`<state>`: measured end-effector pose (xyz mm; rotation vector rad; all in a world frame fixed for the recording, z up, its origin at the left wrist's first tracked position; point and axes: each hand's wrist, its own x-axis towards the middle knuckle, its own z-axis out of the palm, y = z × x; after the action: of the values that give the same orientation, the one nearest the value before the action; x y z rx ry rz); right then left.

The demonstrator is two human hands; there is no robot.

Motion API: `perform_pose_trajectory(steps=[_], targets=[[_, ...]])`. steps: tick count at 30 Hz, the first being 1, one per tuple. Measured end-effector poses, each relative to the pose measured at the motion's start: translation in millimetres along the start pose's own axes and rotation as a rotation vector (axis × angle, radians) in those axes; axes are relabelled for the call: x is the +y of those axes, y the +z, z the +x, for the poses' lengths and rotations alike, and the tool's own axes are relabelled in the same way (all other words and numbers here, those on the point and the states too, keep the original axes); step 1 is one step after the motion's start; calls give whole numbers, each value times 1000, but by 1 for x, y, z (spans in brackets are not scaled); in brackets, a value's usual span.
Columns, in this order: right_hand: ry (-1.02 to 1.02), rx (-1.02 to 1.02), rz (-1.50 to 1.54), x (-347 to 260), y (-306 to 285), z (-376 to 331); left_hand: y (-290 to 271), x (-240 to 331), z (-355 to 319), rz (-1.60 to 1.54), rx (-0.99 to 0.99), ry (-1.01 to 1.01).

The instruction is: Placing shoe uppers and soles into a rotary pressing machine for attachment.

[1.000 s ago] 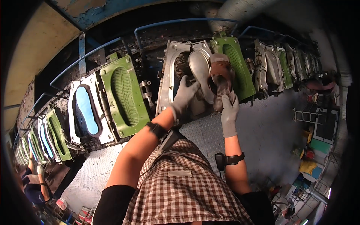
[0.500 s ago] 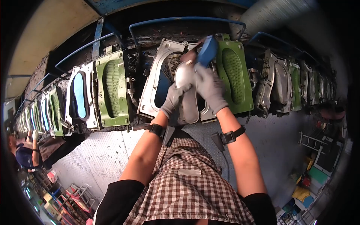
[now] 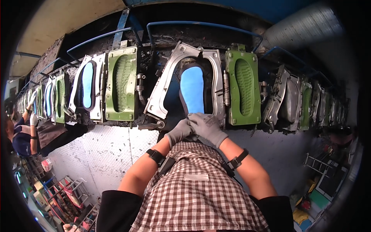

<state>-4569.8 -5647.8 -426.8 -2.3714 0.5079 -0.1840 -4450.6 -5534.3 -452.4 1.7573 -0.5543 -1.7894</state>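
Observation:
A shoe upper with a bright blue sole face (image 3: 192,89) and dark sides lies sole up over the last, inside an opened silver mould frame (image 3: 157,101). At its near end my two grey-gloved hands meet. My left hand (image 3: 180,130) is closed, fingertips pressed in at the near left edge of the upper. My right hand (image 3: 208,127) bends its fingers over that same end, gripping it. The gloves cover the near tip and the exact finger hold. Just right of the frame stands a green sole mould plate (image 3: 243,88) with a ribbed cavity.
To the left are another green mould plate (image 3: 121,85) and a silver mould holding a blue-soled upper (image 3: 88,85). More moulds line both sides. A blue rail (image 3: 205,23) runs behind. A co-worker (image 3: 24,137) works far left. A metal handle (image 3: 150,126) sticks out near the front edge.
The grey last was bare, with a blurred blue and maroon piece at my right hand; now the blue-soled upper covers it. Both hands have come down to the near end.

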Motion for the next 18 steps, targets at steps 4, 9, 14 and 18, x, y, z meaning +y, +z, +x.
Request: perform_pose_trajectory(steps=[4,9,14,18], targets=[[-16,80,42,2,-3,5,-33,-22,3,-432,-23,351],[189,-56,196,0,-31,13,-56,80,6,706,505,1038],[528,189,-36,10,-29,41,-52,75,59,-775,120,428],[575,280,41,20,1,32,-51,64,69,-745,247,571]])
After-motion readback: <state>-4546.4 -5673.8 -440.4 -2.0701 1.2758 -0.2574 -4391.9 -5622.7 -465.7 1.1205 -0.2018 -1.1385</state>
